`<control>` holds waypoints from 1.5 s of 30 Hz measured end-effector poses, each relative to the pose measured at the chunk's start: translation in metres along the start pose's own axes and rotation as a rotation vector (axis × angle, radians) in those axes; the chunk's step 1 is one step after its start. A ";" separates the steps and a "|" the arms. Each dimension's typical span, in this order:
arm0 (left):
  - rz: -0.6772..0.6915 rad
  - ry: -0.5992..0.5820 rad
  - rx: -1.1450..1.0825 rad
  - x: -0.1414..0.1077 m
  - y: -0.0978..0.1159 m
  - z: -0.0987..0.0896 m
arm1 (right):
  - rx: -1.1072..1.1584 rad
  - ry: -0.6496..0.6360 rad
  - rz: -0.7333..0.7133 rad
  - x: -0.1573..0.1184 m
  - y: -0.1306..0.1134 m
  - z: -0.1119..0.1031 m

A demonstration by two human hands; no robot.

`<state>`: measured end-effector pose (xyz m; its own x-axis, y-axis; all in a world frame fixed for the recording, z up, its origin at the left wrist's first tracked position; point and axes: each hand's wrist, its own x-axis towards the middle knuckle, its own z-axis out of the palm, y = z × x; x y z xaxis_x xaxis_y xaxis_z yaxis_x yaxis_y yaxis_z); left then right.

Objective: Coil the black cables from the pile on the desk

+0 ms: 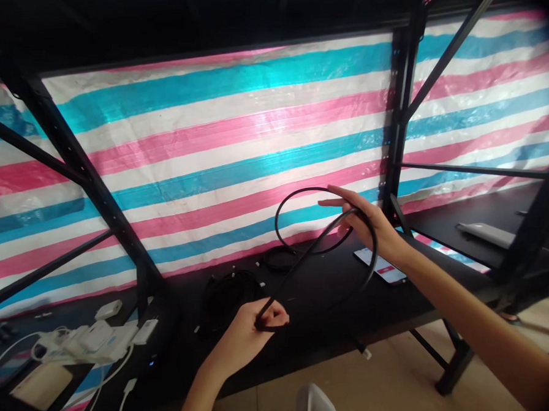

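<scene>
A black cable [300, 265] runs in loose loops between my two hands above the black table. My left hand [262, 319] is closed around it, fingers curled in a fist near the table's front edge. Higher and to the right, my right hand [362, 219] has the loops running through it; its index finger is stretched out while the thumb side pinches the cable. Behind my left hand lies a pile of coiled black cables [228, 294] with small white tips. A connector end [365, 353] hangs below the front edge of the table.
A phone [383, 267] with a lit screen lies below my right hand. White chargers and a power strip [107, 343] crowd the left, with white cords. Black metal posts [93, 178] frame both sides, before a striped plastic sheet [252, 127]. A white device [488, 234] lies far right.
</scene>
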<state>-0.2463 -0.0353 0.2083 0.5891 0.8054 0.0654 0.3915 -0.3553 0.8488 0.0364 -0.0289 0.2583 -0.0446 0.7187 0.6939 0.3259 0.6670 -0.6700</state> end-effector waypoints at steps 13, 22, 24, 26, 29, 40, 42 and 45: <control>0.095 0.525 -0.351 0.025 -0.034 0.000 | -0.182 -0.515 -0.100 0.019 -0.016 0.019; 0.053 0.530 -0.302 0.035 -0.007 -0.007 | -0.220 -0.768 0.250 0.022 -0.005 0.035; 0.053 0.427 -0.379 0.041 -0.008 -0.009 | -0.199 -0.808 0.223 0.023 -0.005 0.037; 0.080 0.364 -0.460 0.045 -0.010 -0.011 | -0.155 -0.811 0.250 0.023 -0.005 0.037; 0.115 0.271 -0.573 0.047 -0.014 -0.011 | -0.051 -0.832 0.402 0.021 -0.002 0.034; 0.085 0.348 -0.592 0.086 -0.029 0.033 | 0.624 -0.245 0.736 0.029 0.027 0.049; 0.071 0.343 -0.557 0.084 -0.035 0.032 | 0.635 -0.210 0.691 0.030 0.035 0.040; 0.080 0.262 -0.455 0.072 -0.040 0.017 | 0.554 -0.179 0.586 0.029 0.044 0.016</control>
<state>-0.2077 0.0286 0.1697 0.3855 0.8965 0.2183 -0.0280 -0.2251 0.9739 0.0341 0.0240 0.2449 -0.1774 0.9694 0.1698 -0.1676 0.1403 -0.9758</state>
